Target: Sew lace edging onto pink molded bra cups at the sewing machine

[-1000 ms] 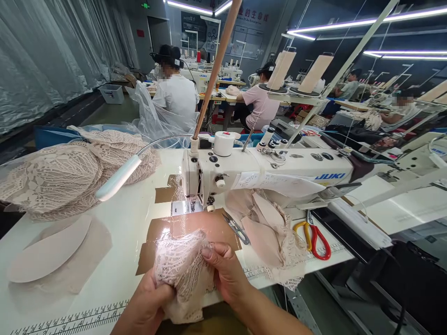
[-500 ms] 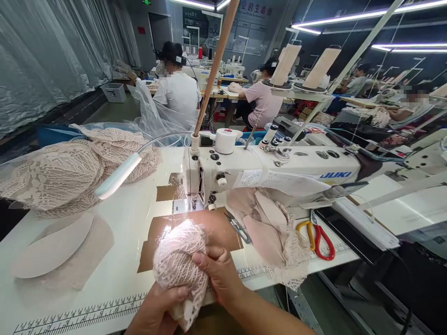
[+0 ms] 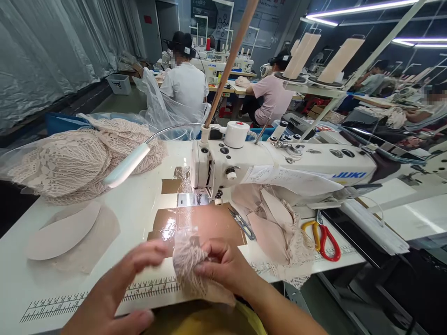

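My right hand (image 3: 223,265) is closed on a small bunched piece of beige lace (image 3: 188,265) at the front edge of the white sewing table (image 3: 139,218). My left hand (image 3: 115,288) hovers just left of the lace with its fingers stretched out and blurred, holding nothing. The lace sits over the printed ruler strip (image 3: 87,302), in front of the brown taped patch (image 3: 206,223) and the needle area of the white JUKI sewing machine (image 3: 279,163).
A heap of lace pieces (image 3: 73,158) lies at the back left beside a gooseneck lamp (image 3: 127,165). Oval foam pads (image 3: 63,230) rest on the left. Thread snips (image 3: 240,223), folded beige fabric (image 3: 275,223) and red-and-yellow scissors (image 3: 323,237) lie right. Other people sit at machines behind.
My left hand has let go of the lace and swung out to the left, fingers spread. My right hand keeps the lace, now lower at the table's front edge. The view has shifted.
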{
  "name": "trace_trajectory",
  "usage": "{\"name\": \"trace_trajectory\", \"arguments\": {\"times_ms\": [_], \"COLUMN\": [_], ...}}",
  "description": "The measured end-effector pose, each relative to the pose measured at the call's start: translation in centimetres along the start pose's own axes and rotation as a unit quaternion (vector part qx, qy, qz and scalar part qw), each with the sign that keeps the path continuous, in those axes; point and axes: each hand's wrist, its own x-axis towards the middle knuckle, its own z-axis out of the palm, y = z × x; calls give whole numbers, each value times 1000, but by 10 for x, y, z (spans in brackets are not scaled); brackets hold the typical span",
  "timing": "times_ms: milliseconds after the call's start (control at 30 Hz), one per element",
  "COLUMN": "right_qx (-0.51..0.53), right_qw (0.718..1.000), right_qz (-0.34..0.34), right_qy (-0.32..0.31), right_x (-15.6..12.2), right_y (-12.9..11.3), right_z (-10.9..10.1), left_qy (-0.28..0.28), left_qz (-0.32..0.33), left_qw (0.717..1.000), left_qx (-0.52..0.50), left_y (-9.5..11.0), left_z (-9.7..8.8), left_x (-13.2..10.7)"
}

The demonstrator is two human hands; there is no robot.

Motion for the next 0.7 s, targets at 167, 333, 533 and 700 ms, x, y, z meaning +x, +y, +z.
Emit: {"name": "trace_trajectory", "arguments": {"times_ms": [167, 333, 533, 700], "right_qx": [-146, -213, -240, -267], "right_qw": [986, 967, 953, 945], "right_qz": [-44, -136, -174, -170], "right_qy": [-63, 7, 58, 88], "right_x": [-3, 3, 6, 7], "right_y": [-4, -3, -5, -4], "right_z": [13, 12, 13, 14], "left_qy": [-63, -174, -174, -144], "left_qz": [-5, -13, -21, -51], "left_qw": [994, 983, 984, 988], "left_qx": [88, 60, 32, -6], "left_y": [9, 7, 12, 15], "left_z": [14, 30, 28, 28], "left_x": [24, 30, 34, 38]}}
